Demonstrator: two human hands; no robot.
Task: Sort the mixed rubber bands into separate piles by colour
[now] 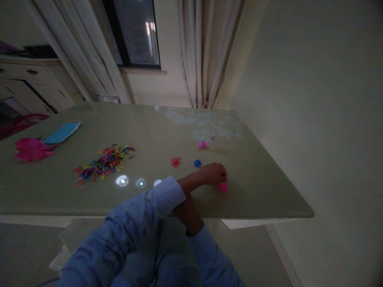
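Observation:
My left hand (214,173) reaches across to the right, its fingers curled together and pointing down at a small pink pile (222,187) on the table. What lies between the fingertips, if anything, is too small to make out. Under the left forearm my right hand (186,207) is mostly covered, and its fingers are hidden. Just beyond the left wrist lies a little blue cluster (197,163), with a red cluster (176,162) to its left. A magenta cluster (202,144) sits farther back. These look like small rubber bands.
A big heap of mixed-colour bands (106,163) spreads over the left of the glossy table (149,131). Beyond it are a blue face mask (63,132) and a crumpled pink piece (33,150). A wall (323,119) stands along the right side.

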